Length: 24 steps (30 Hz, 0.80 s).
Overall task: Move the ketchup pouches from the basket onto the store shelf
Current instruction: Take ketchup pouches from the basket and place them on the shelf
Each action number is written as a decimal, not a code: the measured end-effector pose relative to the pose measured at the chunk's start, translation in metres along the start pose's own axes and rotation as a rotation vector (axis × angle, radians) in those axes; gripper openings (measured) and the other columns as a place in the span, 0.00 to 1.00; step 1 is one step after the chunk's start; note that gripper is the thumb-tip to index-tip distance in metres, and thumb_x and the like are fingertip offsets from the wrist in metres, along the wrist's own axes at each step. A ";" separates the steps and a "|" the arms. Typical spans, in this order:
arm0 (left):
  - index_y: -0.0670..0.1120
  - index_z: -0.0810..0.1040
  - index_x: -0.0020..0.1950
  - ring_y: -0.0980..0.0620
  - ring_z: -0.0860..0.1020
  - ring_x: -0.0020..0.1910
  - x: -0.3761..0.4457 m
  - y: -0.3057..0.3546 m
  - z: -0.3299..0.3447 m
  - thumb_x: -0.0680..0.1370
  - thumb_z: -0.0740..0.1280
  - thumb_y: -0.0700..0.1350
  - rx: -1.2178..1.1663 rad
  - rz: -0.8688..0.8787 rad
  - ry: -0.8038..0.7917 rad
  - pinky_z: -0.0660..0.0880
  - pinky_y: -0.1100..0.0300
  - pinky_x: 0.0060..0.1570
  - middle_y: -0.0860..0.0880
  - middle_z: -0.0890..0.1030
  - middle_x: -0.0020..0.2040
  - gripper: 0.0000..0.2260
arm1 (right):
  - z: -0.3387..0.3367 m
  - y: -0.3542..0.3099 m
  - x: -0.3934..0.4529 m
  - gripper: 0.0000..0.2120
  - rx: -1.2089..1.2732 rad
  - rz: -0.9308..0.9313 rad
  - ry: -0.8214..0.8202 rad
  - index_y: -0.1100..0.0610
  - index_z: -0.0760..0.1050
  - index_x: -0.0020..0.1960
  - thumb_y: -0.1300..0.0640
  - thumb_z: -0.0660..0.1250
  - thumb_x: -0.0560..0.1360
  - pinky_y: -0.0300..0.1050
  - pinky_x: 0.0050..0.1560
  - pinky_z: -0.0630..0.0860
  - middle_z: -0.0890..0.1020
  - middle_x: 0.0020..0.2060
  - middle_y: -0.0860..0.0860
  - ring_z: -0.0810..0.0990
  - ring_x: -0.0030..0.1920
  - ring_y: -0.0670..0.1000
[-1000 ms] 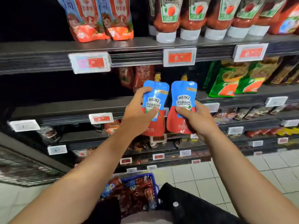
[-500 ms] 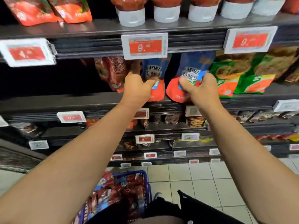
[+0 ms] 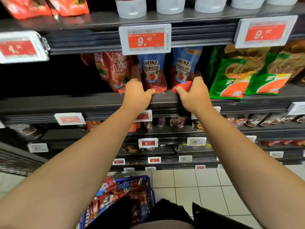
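Farthest left among the task's things, down on the tiled floor: blue shopping basket [image 3: 149, 187], crammed with more red and blue ketchup pouches [image 3: 113, 194] lying loose and overlapping. Up on the dark store shelf [image 3: 82, 103], beside a red tomato-sauce pouch [image 3: 113, 70], the left hand [image 3: 136, 95], arm stretched forward and up, wrist roughly level with the shelf lip, thumb laid against the bottom front edge of the left Heinz ketchup pouch [image 3: 152, 73]; remaining fingers hidden behind the pouch's side, so a grip clamped round its base rather than spread apart. Pouch upright, base on the shelf, top tucked behind the price tag [image 3: 145, 38] reading 9.40. Next over, the right Heinz ketchup pouch [image 3: 183, 68], also upright though leaning slightly, its bottom corner pinched by the right hand [image 3: 193, 95], thumb on the front, fingers curled round the side, forearm mirroring the other. Just right of that, green seasoning packets [image 3: 231, 75] close alongside. Probably soft, flexible film with a liquid fill: moderately weighty low down, glossy and likely a little slippery, prone to sagging or toppling if released off balance. Best held low at the gusseted base or across the waist, not by the thin top seal; gentle squeeze only, to avoid bulging the contents.
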State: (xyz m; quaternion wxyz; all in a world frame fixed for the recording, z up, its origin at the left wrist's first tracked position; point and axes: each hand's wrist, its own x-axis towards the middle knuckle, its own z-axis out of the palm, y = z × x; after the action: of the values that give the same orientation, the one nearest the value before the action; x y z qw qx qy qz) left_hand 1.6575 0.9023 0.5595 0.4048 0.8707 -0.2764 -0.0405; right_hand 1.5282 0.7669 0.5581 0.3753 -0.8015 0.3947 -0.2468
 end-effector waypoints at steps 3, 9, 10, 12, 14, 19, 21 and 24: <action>0.36 0.75 0.57 0.43 0.77 0.50 0.002 -0.003 0.002 0.78 0.72 0.45 0.039 0.009 -0.021 0.73 0.57 0.49 0.41 0.79 0.51 0.15 | 0.001 0.002 0.003 0.20 0.018 0.010 0.036 0.60 0.71 0.62 0.54 0.73 0.75 0.46 0.55 0.74 0.80 0.58 0.57 0.78 0.57 0.58; 0.41 0.73 0.44 0.39 0.78 0.59 0.020 0.008 -0.001 0.80 0.66 0.45 0.069 -0.186 -0.133 0.67 0.61 0.43 0.42 0.81 0.50 0.09 | 0.004 -0.006 0.028 0.26 0.012 0.021 -0.008 0.59 0.69 0.69 0.63 0.70 0.73 0.44 0.58 0.75 0.79 0.62 0.58 0.79 0.61 0.59; 0.42 0.73 0.53 0.39 0.77 0.61 0.024 0.011 -0.004 0.79 0.67 0.45 0.090 -0.167 -0.124 0.70 0.58 0.47 0.40 0.80 0.59 0.08 | 0.006 -0.008 0.032 0.26 0.005 0.022 -0.014 0.59 0.69 0.69 0.63 0.69 0.72 0.46 0.60 0.76 0.79 0.63 0.59 0.78 0.61 0.61; 0.44 0.63 0.73 0.38 0.75 0.65 0.033 0.015 -0.007 0.77 0.71 0.43 0.145 -0.060 -0.088 0.72 0.54 0.58 0.39 0.75 0.68 0.27 | 0.011 -0.011 0.041 0.26 -0.006 0.015 -0.032 0.59 0.69 0.69 0.62 0.69 0.72 0.48 0.62 0.76 0.78 0.63 0.60 0.78 0.62 0.62; 0.45 0.57 0.78 0.37 0.74 0.67 0.038 0.015 -0.010 0.77 0.72 0.42 0.132 -0.021 -0.073 0.71 0.52 0.62 0.39 0.73 0.70 0.34 | 0.015 -0.015 0.051 0.25 -0.015 0.005 -0.057 0.59 0.70 0.68 0.59 0.71 0.72 0.43 0.60 0.73 0.79 0.64 0.59 0.78 0.63 0.61; 0.45 0.59 0.77 0.38 0.74 0.67 0.040 0.006 -0.006 0.77 0.72 0.43 0.033 0.022 -0.077 0.73 0.50 0.65 0.42 0.74 0.70 0.33 | 0.021 -0.012 0.064 0.28 0.023 -0.010 -0.112 0.58 0.70 0.70 0.57 0.74 0.73 0.50 0.67 0.74 0.79 0.66 0.56 0.78 0.64 0.57; 0.45 0.59 0.77 0.38 0.73 0.68 0.043 0.003 -0.006 0.77 0.72 0.43 0.028 0.029 -0.087 0.72 0.51 0.66 0.42 0.73 0.72 0.33 | 0.023 -0.010 0.069 0.28 0.007 -0.012 -0.105 0.57 0.69 0.71 0.57 0.74 0.73 0.51 0.67 0.74 0.79 0.66 0.55 0.78 0.65 0.57; 0.45 0.59 0.78 0.41 0.71 0.71 0.051 0.004 -0.006 0.77 0.72 0.45 0.067 0.046 -0.113 0.68 0.55 0.66 0.43 0.71 0.74 0.34 | 0.027 -0.014 0.076 0.28 0.035 -0.021 -0.138 0.54 0.71 0.71 0.57 0.74 0.73 0.52 0.68 0.74 0.79 0.65 0.52 0.77 0.66 0.54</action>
State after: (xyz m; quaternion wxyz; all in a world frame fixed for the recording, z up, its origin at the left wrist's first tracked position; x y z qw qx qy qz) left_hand 1.7005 0.8782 0.5746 0.3600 0.8735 -0.3198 -0.0711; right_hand 1.5961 0.7210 0.5610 0.4129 -0.8141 0.3552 -0.2015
